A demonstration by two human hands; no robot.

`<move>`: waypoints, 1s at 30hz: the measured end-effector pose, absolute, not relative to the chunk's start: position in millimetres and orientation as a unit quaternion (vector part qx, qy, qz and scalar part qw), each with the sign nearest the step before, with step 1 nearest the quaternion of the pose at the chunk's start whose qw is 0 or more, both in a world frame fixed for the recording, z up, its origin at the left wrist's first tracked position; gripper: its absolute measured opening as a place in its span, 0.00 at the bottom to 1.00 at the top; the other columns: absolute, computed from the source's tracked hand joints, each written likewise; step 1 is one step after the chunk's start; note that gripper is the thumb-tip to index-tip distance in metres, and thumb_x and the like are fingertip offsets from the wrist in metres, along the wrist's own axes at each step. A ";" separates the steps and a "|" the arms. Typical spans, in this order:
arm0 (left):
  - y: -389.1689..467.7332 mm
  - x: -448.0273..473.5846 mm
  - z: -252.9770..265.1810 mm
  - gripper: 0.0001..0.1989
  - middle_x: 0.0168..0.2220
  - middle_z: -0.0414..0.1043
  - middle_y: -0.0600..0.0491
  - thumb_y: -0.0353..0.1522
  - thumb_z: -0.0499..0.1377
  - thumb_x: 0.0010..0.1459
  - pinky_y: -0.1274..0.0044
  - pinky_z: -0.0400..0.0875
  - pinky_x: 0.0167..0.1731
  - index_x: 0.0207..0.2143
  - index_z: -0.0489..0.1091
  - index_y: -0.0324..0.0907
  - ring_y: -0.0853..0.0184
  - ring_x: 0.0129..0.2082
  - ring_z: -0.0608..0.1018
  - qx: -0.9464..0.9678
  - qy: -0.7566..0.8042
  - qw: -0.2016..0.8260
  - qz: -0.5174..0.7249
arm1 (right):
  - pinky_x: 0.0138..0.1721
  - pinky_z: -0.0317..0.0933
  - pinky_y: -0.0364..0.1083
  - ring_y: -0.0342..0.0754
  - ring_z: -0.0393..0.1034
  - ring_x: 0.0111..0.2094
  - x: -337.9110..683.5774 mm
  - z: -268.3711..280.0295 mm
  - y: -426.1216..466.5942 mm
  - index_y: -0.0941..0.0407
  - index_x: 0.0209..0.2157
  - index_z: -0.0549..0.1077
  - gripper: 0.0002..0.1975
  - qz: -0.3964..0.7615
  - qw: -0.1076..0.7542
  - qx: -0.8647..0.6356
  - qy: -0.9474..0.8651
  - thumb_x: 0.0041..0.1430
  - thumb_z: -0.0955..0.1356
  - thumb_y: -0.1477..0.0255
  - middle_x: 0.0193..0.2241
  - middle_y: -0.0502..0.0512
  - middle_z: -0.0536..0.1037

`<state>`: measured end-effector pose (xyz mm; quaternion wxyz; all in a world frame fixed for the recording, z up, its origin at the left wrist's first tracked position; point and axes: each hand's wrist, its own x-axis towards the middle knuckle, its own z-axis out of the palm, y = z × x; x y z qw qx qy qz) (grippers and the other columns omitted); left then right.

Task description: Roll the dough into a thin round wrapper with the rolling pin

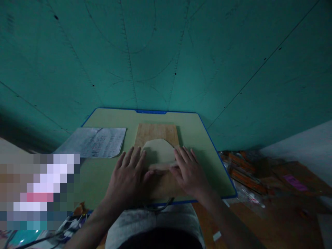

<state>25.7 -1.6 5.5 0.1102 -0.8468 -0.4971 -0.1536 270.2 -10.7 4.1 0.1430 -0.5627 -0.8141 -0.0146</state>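
On a wooden board (pixel 157 130) lies a pale, flat, rounded sheet (pixel 158 149) that looks like dough. Across its near edge runs a pale cylinder (pixel 162 167); whether it is a rolling pin or the sheet's own rolled edge I cannot tell. My left hand (pixel 129 173) lies palm down at the left end of the cylinder, its fingers stretched forward. At the other end, my right hand (pixel 190 173) rests flat with its fingers apart, its thumb close to the cylinder. Both palms hide the cylinder's ends and the board's sides.
The board rests on a pale green tabletop (pixel 199 138) with a blue rim. A printed paper sheet (pixel 103 141) lies at its left. Behind stands a green wall (pixel 160 62) with pencil marks. Cardboard (pixel 295 176) and plastic-wrapped items (pixel 246 176) lie at the right; cables are at lower left.
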 end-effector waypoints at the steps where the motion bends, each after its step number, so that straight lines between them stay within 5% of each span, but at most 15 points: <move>1: 7.9 27.2 7.2 0.32 0.64 0.65 0.36 0.48 0.46 0.68 0.56 0.63 0.60 0.62 0.64 0.33 0.46 0.65 0.66 -0.841 -0.509 0.100 -0.151 | 0.67 0.46 0.64 0.62 0.54 0.67 268.5 7.9 2.6 0.65 0.65 0.63 0.31 -0.012 0.132 -0.571 -0.810 0.73 0.55 0.57 0.66 0.69 0.62; 8: 46.9 29.0 16.5 0.33 0.63 0.65 0.34 0.49 0.42 0.69 0.57 0.66 0.58 0.63 0.63 0.35 0.47 0.64 0.67 -0.820 -0.553 0.077 -0.124 | 0.67 0.43 0.65 0.64 0.51 0.69 257.3 27.6 52.2 0.63 0.65 0.64 0.30 0.017 0.064 -0.597 -0.799 0.73 0.57 0.57 0.67 0.72 0.60; 17: -25.0 20.3 -3.2 0.32 0.64 0.66 0.39 0.49 0.45 0.68 0.57 0.63 0.61 0.63 0.62 0.35 0.47 0.66 0.65 -0.851 -0.480 0.113 -0.179 | 0.68 0.47 0.63 0.60 0.46 0.70 277.2 2.1 -31.7 0.63 0.68 0.56 0.31 0.000 0.152 -0.546 -0.824 0.72 0.56 0.59 0.70 0.66 0.55; 30: 53.2 26.2 16.6 0.32 0.63 0.65 0.32 0.49 0.46 0.67 0.56 0.65 0.58 0.61 0.64 0.34 0.45 0.64 0.67 -0.791 -0.593 0.076 -0.134 | 0.67 0.44 0.65 0.63 0.51 0.69 259.8 21.3 62.3 0.62 0.65 0.63 0.31 0.020 0.085 -0.589 -0.804 0.72 0.56 0.56 0.67 0.70 0.61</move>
